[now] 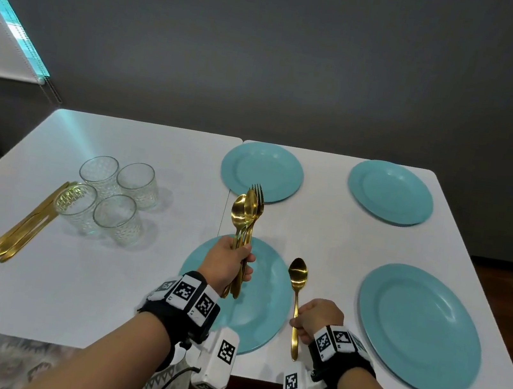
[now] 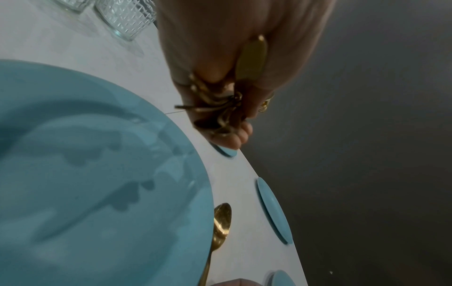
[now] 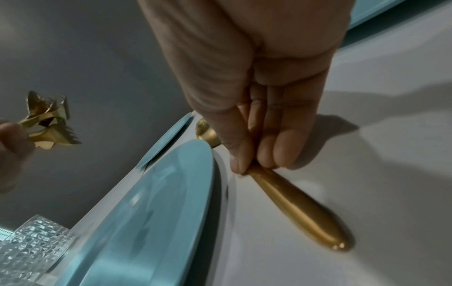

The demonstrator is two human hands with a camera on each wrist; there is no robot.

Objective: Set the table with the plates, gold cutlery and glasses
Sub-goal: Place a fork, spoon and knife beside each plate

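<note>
Your right hand is pinching a smooth gold spoon just right of the near round teal plate on the white counter, while your left hand is gripping a gold cutlery bundle upright.

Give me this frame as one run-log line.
left hand: holds cutlery bundle upright | right hand: pinches gold spoon beside near-left plate | glasses: grouped, unplaced | knives: on table
</note>
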